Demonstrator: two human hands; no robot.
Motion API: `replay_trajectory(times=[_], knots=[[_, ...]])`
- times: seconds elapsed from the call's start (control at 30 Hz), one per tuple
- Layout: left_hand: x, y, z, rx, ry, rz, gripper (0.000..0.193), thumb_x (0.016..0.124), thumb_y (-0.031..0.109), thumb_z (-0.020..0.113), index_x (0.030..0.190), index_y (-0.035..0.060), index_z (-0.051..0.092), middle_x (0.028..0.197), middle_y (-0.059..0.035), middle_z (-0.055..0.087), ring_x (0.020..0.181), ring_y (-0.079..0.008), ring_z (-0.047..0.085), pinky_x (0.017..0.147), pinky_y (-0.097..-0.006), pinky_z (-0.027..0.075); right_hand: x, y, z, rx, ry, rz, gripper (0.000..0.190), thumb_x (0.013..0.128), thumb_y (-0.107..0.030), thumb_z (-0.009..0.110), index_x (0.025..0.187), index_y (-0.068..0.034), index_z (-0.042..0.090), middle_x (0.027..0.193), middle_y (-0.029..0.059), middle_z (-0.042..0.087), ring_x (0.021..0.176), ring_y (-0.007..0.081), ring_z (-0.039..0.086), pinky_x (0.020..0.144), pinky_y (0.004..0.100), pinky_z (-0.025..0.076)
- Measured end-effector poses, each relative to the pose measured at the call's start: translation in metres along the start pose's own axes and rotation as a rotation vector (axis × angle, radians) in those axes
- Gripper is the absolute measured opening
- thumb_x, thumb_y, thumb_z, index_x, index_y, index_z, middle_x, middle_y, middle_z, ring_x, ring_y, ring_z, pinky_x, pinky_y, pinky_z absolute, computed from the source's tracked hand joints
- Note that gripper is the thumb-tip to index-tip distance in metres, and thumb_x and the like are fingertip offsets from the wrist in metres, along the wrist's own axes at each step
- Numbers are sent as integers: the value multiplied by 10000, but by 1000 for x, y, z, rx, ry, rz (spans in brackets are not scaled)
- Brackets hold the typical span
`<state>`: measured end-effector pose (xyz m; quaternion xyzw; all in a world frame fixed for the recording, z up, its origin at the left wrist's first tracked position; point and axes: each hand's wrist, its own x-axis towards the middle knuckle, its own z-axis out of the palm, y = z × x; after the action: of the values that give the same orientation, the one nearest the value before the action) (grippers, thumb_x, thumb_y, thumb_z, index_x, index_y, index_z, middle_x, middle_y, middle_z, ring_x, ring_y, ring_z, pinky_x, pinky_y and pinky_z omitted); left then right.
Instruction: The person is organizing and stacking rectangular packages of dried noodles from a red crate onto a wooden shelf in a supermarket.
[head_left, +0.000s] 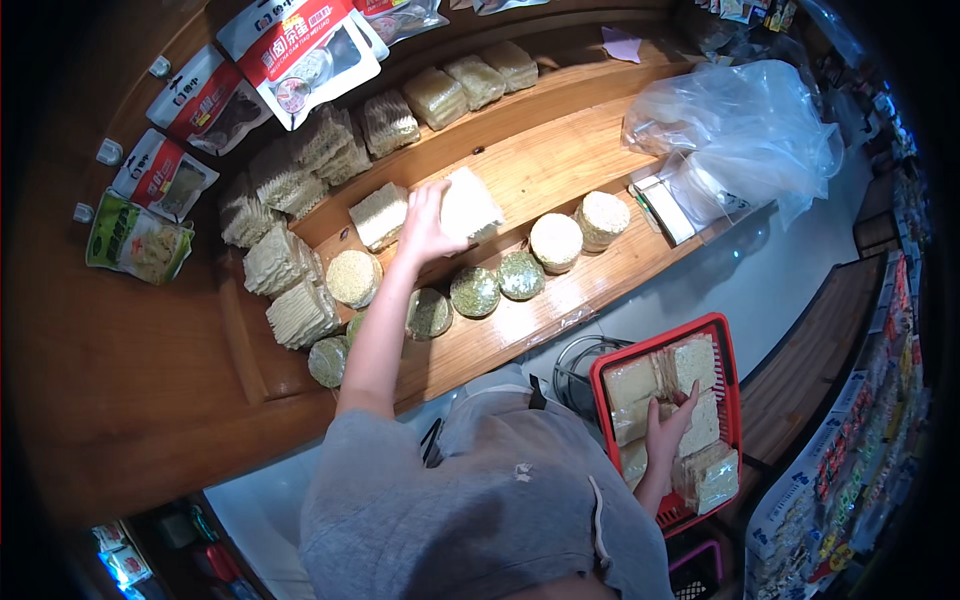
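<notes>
On the wooden display shelf, my left hand (430, 229) grips a square pack of dried noodles (469, 202) from its near left side. Another square noodle pack (379, 216) lies just left of that hand. Round noodle packs, pale (556, 242) and green (475, 292), line the shelf's front part. To my right, a red plastic basket (598, 375) holds several square noodle packs (696, 361). My right hand (671, 420) is inside the basket over the packs, thumb and fingers apart; whether it touches one, I cannot tell.
More noodle packs (439, 97) stand along the raised back step. Hanging food pouches (300, 60) are at the upper left. A clear plastic bag (739, 127) lies at the shelf's right end, beside a small box (667, 210). A metal-framed stool (577, 367) stands by the basket.
</notes>
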<state>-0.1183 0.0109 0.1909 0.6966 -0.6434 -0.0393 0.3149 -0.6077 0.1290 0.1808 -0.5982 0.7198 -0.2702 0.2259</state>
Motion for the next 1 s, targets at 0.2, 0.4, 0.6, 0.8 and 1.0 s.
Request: replay_trajectory(times=[0.2,0.4,0.6,0.8,1.0], knots=[[35,-49,4,65,-27,-235,915,470,236,790,1266,44,381,1226,-189,473,1162,-358,430,1018,-414,364,6,12,15,-22,-84,32,781,773,-95,645,1432,-43,229,1082,152,530,1028,294,494,964,422,311],[54,-98,30,112,-106,-232,929,449,198,809,1256,69,367,1214,-159,458,1156,-356,408,1024,-408,355,6,12,25,-13,-149,32,765,748,-70,645,1414,-25,271,997,134,534,957,280,505,917,409,351],[57,-129,49,188,-163,-211,933,443,184,825,1255,88,374,1210,-130,452,1169,-345,391,1020,-413,331,8,-3,29,-63,-185,65,760,748,-59,644,1413,-29,276,968,139,537,924,281,512,898,413,372],[62,-138,59,147,-183,-148,930,412,167,846,1232,93,414,1244,-132,433,1164,-357,394,1018,-426,330,14,0,35,-33,-229,53,714,763,-53,634,1391,-18,294,978,154,537,930,293,519,882,407,394],[59,-140,64,248,-270,-221,965,412,161,861,1262,109,407,1314,-159,399,1244,-358,351,1073,-416,288,18,3,35,-15,-225,24,686,777,-50,628,1381,-12,304,979,159,539,938,293,521,876,397,402]])
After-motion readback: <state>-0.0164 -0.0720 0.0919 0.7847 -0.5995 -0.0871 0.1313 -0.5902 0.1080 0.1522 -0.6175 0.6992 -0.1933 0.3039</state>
